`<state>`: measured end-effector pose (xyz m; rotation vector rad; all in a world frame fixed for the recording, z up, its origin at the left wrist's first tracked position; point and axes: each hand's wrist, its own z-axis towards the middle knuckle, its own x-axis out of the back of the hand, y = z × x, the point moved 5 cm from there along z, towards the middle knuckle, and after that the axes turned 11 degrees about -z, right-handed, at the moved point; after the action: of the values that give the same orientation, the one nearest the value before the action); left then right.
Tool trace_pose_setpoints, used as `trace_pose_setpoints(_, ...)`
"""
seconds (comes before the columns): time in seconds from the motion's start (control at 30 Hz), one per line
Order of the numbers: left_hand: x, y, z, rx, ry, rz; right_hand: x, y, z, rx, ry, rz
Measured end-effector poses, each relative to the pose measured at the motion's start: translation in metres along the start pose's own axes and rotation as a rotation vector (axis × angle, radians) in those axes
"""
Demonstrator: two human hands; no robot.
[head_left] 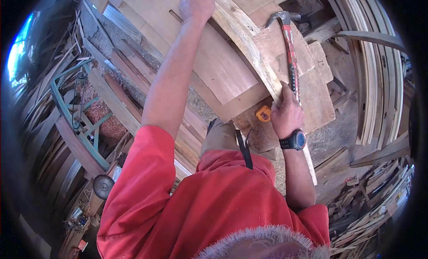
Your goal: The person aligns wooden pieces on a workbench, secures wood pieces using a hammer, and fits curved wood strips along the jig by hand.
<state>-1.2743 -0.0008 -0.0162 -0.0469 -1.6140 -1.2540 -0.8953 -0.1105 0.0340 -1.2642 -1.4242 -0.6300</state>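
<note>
A long, pale wooden plank [249, 40] runs slantwise from the top edge down past my right hand [287, 114]. My right hand is closed on it, with the index finger stretched along its side. At the top edge, my left hand [196, 7] is curled against the upper part of the plank; its fingertips are partly cut off. A hammer [290, 58] with a red and black handle lies just right of the plank, its head away from me. An orange tape measure [263, 113] is left of my right hand.
Flat boards [223, 72] lie under the plank. Stacked long strips [374, 81] stand at the right, above a heap of offcuts [374, 205]. On the left are a green metal frame [67, 110], more timber and a round toothed disc [103, 186].
</note>
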Motion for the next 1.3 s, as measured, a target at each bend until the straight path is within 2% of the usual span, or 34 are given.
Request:
trace_pose_setpoints(0.07, 0.001, 0.001, -0.002, -0.027, -0.001, -0.079, 0.004, -0.002, 0.0, 0.039, 0.064, 0.004)
trace_pose_setpoints(0.17, 0.001, -0.001, -0.001, -0.078, 0.01, -0.081, 0.003, -0.003, 0.001, 0.024, 0.029, 0.007)
trace_pose_setpoints(0.3, 0.001, 0.003, 0.004, -0.017, 0.039, -0.033, 0.004, -0.002, 0.0, 0.012, -0.018, -0.033)
trace_pose_setpoints(0.4, 0.001, 0.003, 0.001, 0.05, -0.025, -0.026, -0.001, 0.003, 0.0, -0.016, -0.076, -0.057)
trace_pose_setpoints(0.47, -0.002, -0.002, 0.006, 0.002, -0.006, 0.123, -0.006, 0.007, -0.001, 0.01, -0.056, -0.043)
trace_pose_setpoints(0.5, 0.002, 0.005, 0.006, 0.051, -0.098, 0.103, -0.006, 0.008, -0.001, 0.019, -0.03, -0.039)
trace_pose_setpoints(0.53, 0.004, 0.005, 0.011, 0.058, -0.091, 0.101, -0.005, 0.006, -0.001, 0.025, -0.005, -0.035)
trace_pose_setpoints(0.6, -0.004, 0.005, 0.019, -0.087, -0.236, 0.138, -0.005, 0.003, -0.001, 0.001, -0.037, -0.022)
trace_pose_setpoints(0.7, 0.002, 0.018, 0.02, -0.138, -0.29, 0.209, -0.006, 0.003, -0.002, -0.002, -0.005, -0.039)
trace_pose_setpoints(0.83, -0.008, -0.001, 0.025, -0.248, -0.283, 0.175, -0.01, 0.001, -0.006, 0.03, 0.084, 0.001)
trace_pose_setpoints(0.9, -0.003, -0.004, 0.019, -0.309, -0.173, 0.078, -0.009, 0.0, -0.011, 0.035, 0.103, 0.014)
trace_pose_setpoints(1.1, -0.008, -0.005, 0.026, -0.242, -0.23, 0.135, -0.01, 0.001, -0.01, -0.079, -0.004, -0.027)
trace_pose_setpoints(1.3, -0.015, -0.011, 0.032, -0.274, -0.236, 0.195, -0.01, 0.01, -0.012, -0.038, 0.022, 0.025)
